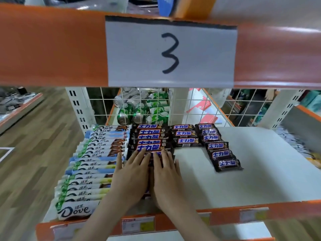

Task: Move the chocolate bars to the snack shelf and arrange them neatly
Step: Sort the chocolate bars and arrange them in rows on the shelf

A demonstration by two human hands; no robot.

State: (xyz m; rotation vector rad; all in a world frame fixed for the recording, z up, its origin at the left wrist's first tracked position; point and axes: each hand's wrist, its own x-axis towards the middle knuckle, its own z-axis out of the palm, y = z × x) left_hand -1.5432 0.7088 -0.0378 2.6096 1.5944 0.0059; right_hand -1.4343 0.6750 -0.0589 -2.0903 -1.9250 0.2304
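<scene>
On the white shelf [243, 171], left hand [132, 173] & right hand [166, 173] are lying flat, fingers straight, pressing the dark choc bars [151, 143] mid-row. Not gripping anything. Dove bars [93, 164] are sitting just left.

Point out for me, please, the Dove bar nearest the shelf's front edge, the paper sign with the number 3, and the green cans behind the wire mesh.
Dove bar [76, 210], head view, on the wrapper's logo.
Paper sign [171, 53], head view, on the handwritten 3.
Green cans [139, 112], head view, on one can's side.
</scene>
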